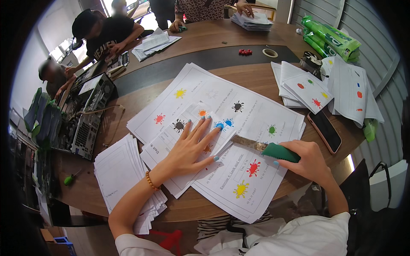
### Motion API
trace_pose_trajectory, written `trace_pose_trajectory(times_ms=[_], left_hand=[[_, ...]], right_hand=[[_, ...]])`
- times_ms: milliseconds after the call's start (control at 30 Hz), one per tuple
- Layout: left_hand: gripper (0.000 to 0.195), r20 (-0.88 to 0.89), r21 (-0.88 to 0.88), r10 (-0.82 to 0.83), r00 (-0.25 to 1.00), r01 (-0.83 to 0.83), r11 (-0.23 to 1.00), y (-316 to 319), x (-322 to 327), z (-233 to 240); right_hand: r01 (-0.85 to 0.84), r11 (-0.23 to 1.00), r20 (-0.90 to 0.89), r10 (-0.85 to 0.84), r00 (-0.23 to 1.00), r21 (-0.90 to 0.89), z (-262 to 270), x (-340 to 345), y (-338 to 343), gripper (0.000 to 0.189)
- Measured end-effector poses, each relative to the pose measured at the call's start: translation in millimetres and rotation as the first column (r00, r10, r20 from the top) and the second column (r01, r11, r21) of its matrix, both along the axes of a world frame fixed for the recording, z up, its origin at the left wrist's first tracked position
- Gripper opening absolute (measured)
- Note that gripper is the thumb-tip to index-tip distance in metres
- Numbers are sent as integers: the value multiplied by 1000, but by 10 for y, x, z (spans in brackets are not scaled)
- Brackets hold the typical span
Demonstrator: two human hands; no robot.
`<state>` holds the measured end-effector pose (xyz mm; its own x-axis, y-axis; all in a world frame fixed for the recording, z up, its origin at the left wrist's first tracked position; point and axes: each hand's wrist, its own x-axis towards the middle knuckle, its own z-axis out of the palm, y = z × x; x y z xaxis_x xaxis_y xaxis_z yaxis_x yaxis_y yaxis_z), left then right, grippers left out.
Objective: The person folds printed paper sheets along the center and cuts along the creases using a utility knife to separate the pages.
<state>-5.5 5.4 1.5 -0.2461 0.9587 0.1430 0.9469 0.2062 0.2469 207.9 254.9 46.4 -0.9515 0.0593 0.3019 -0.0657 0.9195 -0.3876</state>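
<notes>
My left hand (185,153) lies palm down with fingers spread on folded worksheets (165,140) printed with colored paint splats. These rest on a pile of larger printed sheets (253,204). In my right hand (310,161) is the green handle of a knife (250,143) with a stained, worn blade. The blade points left, its tip at the right edge of the folded worksheets, close to my left fingers. Whether the tip sits between layers of paper, I cannot tell. A loose stack of folded sheets (121,172) lies left of my left forearm.
At right are a phone (325,132), folded worksheets (307,88) and green plastic packs (333,36). A tape roll (270,53) lies beyond the pile. An opened computer case (93,124) and a screwdriver (68,180) are at left. Other people work across the table; one hand (245,8) rests on papers.
</notes>
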Motion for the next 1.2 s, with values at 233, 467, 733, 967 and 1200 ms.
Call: trace_pose_trajectory(times_ms=[233, 467, 733, 967, 1200], left_hand=[[65, 24, 2, 1, 1000, -1, 1000, 0, -1, -30], [48, -39, 1, -60, 997, 60, 998, 8, 21, 21], [46, 76, 44, -40, 996, 37, 998, 13, 25, 39], [45, 37, -18, -90, 995, 91, 996, 11, -15, 6], [45, 51, 2, -97, 994, 97, 995, 17, 13, 15]], right_hand=[[-1, 1000, 29, 1, 1000, 10, -78, -109, -8, 34], [16, 995, -33, -13, 999, 95, -168, -261, -78, 38], [29, 992, -19, -27, 999, 125, -154, -284, -58, 39], [-13, 997, -58, 18, 998, 78, -261, -766, 16, 39], [-103, 991, -74, 110, 991, 90, -411, -1672, -60, 37]])
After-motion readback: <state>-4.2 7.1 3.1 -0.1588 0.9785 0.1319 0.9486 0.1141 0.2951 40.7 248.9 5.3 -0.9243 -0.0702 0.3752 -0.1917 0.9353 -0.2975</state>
